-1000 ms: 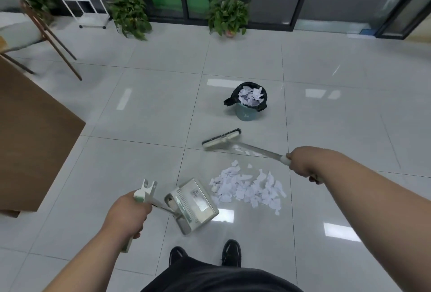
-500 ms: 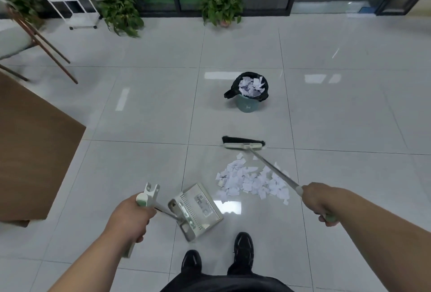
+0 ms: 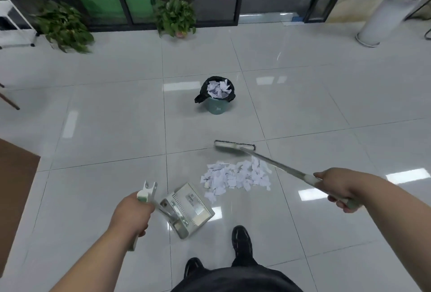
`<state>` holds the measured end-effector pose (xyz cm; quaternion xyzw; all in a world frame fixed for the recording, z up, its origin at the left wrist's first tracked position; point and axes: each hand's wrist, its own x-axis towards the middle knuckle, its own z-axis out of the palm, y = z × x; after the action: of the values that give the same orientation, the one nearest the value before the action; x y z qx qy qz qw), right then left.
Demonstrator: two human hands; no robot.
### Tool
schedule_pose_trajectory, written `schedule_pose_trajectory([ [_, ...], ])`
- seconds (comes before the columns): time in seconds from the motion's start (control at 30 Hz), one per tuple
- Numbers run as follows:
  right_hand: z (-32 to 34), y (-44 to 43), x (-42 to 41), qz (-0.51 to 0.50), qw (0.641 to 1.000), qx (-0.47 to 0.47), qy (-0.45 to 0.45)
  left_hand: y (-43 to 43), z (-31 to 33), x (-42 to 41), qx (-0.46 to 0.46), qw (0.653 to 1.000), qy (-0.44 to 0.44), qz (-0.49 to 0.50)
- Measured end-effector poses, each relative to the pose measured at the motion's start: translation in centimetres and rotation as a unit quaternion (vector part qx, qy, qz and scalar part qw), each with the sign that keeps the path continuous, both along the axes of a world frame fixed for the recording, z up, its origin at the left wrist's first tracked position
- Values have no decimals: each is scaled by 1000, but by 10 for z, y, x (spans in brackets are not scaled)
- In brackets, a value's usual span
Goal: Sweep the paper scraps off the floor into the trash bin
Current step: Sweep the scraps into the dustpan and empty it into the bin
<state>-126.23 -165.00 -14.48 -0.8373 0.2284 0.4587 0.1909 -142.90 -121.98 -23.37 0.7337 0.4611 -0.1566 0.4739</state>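
A heap of white paper scraps (image 3: 235, 176) lies on the glossy tile floor in front of my feet. My right hand (image 3: 338, 186) grips the handle of a broom (image 3: 234, 146), whose head sits on the floor just beyond the heap. My left hand (image 3: 133, 212) grips the long handle of a pale dustpan (image 3: 189, 210), which rests on the floor at the heap's near left, its open side facing the scraps. Farther off stands a small green trash bin (image 3: 217, 105) lined with a black bag and filled with scraps.
A brown wooden table (image 3: 14, 189) edges in at the left. Potted plants (image 3: 175, 15) stand against glass doors at the back, with another plant (image 3: 63, 28) and a white shelf (image 3: 11, 23) at the back left. A white pillar (image 3: 384, 18) rises at the back right.
The broom head swung from left of the heap to the far side of it, and my right hand drew back toward me. The dustpan stayed beside the scraps.
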Motion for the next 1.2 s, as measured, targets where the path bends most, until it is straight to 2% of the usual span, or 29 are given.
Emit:
schedule_pose_trajectory([
  [0.13, -44, 28, -29, -70, 997, 7, -23, 14, -10, 7, 11, 999, -6, -41],
  [0.27, -76, 59, -56, -133, 991, 11, 2, 25, -23, 19, 18, 997, 4, -78],
  [0.4, -91, 85, -95, -103, 992, 17, 64, 37, -38, 30, 26, 997, -4, -75],
  [0.63, -63, 120, -132, 2, 993, 52, 106, 56, -52, 31, 34, 995, -1, -92],
  [0.9, -32, 140, -146, 135, 978, 17, 155, 57, -50, 25, 20, 997, -14, -77],
  [1.07, -7, 142, -139, 154, 976, 3, 153, 60, -49, 25, 13, 997, -23, -74],
  [1.2, 13, 129, -119, 94, 990, 16, 106, 61, -49, 22, 15, 997, -28, -75],
])
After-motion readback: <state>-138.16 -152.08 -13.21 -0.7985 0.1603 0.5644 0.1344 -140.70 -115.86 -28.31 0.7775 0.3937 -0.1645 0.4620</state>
